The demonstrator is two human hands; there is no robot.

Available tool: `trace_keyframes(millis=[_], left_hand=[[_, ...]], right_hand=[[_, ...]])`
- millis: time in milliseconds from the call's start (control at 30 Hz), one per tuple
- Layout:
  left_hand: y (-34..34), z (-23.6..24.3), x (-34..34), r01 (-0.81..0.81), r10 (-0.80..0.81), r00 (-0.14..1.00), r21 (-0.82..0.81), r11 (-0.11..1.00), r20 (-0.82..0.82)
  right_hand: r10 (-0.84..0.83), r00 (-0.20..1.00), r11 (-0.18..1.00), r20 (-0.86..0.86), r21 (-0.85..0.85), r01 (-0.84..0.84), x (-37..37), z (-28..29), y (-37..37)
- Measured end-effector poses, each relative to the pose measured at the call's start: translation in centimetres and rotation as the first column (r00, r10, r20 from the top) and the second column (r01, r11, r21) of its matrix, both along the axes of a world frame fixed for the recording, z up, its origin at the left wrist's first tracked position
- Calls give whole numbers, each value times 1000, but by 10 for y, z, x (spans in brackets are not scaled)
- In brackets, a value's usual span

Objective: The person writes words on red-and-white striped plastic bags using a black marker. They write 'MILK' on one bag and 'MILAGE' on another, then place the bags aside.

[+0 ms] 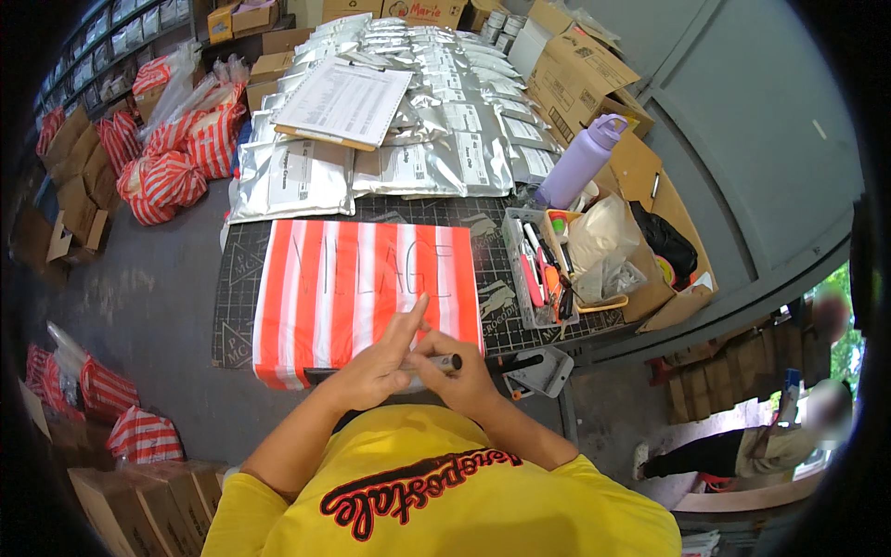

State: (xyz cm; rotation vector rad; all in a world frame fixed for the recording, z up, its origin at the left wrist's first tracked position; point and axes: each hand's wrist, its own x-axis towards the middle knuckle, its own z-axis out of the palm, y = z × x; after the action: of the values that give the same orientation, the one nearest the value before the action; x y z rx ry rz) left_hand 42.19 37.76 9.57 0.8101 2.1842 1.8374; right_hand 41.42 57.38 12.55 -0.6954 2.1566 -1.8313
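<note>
In front of me lies a flat red-and-white striped plastic bag (pixel 371 243) with large dark hand-drawn letters across its upper part. My right hand (pixel 461 379) is closed around a marker pen (pixel 434 363) with a grey barrel and a dark end. Close against it, my left hand (pixel 379 368) has its fingers stretched forward over the bag's lower half. The marker's inner end meets the left palm, where its tip is hidden. A slim black object (pixel 516 362) lies just right of my right hand, beside a grey flat tool (pixel 546 373).
Silver pouches (pixel 436 158) cover the far table, with a clipboard of paper (pixel 343 100) on top. To the right stand a purple bottle (pixel 583 160), a clear bin of pens and cutters (pixel 536 278) and a cardboard box (pixel 650 167). Striped bundles (pixel 162 186) lie left; a person (pixel 742 450) is at right.
</note>
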Motion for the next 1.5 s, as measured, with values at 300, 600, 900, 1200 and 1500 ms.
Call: trace_keyframes(millis=[300, 600, 900, 1200, 1500], left_hand=[[-50, -47, -12, -636, 592, 767, -167, 753, -248], [-126, -148, 12, -878, 755, 367, -471, 87, -544], [-127, -134, 24, -867, 657, 477, -433, 245, -584], [-74, -84, 20, -409, 126, 888, -634, 656, -443], [-49, -83, -21, -260, 91, 950, -596, 760, -297]], right_hand=[[-509, 719, 839, -473, -86, 537, -58, 75, 53], [-461, 782, 472, -419, 631, 616, -135, -89, 89], [-473, 516, 519, -714, 248, 818, -179, -27, 132], [-286, 553, 520, -783, 358, 776, -139, -47, 129], [222, 717, 843, 660, 240, -481, -39, -111, 74]])
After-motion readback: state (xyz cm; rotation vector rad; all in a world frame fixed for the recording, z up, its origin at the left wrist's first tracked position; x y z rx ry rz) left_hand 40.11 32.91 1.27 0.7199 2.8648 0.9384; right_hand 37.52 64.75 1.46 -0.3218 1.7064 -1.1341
